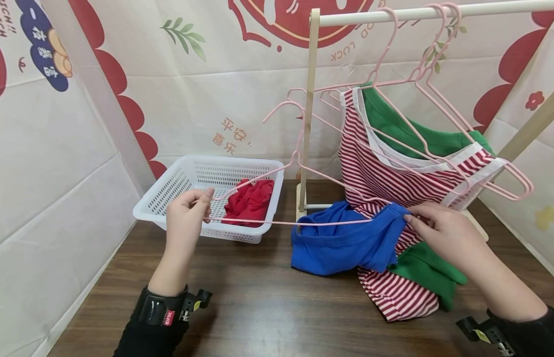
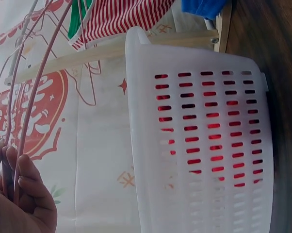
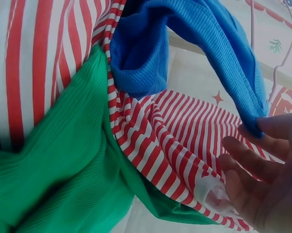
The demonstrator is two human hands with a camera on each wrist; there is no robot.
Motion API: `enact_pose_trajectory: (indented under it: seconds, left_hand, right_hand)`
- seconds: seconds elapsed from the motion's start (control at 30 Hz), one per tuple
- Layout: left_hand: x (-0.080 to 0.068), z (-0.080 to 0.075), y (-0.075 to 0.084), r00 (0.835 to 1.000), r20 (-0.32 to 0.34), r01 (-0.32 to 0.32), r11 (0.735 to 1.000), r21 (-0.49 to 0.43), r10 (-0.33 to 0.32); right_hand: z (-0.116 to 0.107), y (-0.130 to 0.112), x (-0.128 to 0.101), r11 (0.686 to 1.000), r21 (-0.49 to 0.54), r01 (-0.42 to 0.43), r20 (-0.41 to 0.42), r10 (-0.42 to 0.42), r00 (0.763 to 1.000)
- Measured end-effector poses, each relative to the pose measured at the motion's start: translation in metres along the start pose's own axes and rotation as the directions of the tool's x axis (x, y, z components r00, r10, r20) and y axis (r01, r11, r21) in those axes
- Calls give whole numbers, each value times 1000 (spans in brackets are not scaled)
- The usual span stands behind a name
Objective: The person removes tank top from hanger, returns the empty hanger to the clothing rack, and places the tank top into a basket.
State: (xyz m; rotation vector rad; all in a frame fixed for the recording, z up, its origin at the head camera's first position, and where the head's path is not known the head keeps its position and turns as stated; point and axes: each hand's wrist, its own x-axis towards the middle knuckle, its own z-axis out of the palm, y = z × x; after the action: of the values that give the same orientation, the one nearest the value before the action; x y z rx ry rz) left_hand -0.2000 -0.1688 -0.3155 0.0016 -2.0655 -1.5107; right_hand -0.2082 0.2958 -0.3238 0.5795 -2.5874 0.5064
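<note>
My left hand (image 1: pixel 187 210) grips one end of a pink hanger (image 1: pixel 277 222) in front of the basket. The hanger's hook points up and its other end reaches into a blue garment (image 1: pixel 343 243). Thumb and finger of my right hand (image 1: pixel 442 233) pinch the blue garment's upper edge beside the hanger's end. In the right wrist view the blue fabric (image 3: pixel 233 73) drapes down from those fingertips. In the left wrist view the fingers of my left hand (image 2: pixel 27 194) curl round the pink hanger bars.
A white perforated basket (image 1: pixel 169 198) holds a red cloth (image 1: pixel 254 198) at the left. On the right, a rack with a white rail (image 1: pixel 491 9) carries several pink hangers, a striped top (image 1: pixel 370 168) and a green garment (image 1: pixel 393 119). A wooden post (image 1: pixel 310 99) stands behind the held hanger.
</note>
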Motion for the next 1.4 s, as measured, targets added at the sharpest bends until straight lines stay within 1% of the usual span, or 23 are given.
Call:
enact_pose_trajectory:
  seconds: [0.23,0.37,0.53,0.6,0.77,0.97,1.1,1.17,1.27,1.4]
  left_hand:
    - [-1,-5,0,1000,-12,2,1000,-5,-2]
    - [-1,-5,0,1000,-15,8,999,-39,-8]
    - [-1,-3,-1,1000,-1,5,997,-73,-5]
    - [-1,-2,-2,1000,6,1,998,-61,0]
    - [-1,2,-4,999,33,-19,999,-32,20]
    - [-2,9,-4,996,72,-42,998,-43,45]
    - [-4,14,-1,995,96,-34,998,-48,39]
    - [-6,17,1,994,105,-19,998,-60,25]
    - [-7,20,3,994,111,-6,998,-70,13]
    - [-8,23,7,994,113,-2,997,-82,12]
  right_hand:
    - [2,2,0,1000,15,-21,56,20,998]
    - [2,1,1,999,28,-35,77,32,997]
    - [0,-2,2,995,63,-71,70,66,995]
    - [0,-4,2,995,71,-73,59,69,996]
    - [-2,-10,3,997,73,-39,43,36,998]
    - [-2,-19,1,993,116,-1,56,-5,998]
    - [-2,-26,0,985,172,11,65,-22,998]
    - [-2,-30,1,980,198,6,74,-21,997]
    - [-2,-34,0,976,216,5,80,-23,997]
    - [-1,-34,-2,980,197,30,33,-37,999]
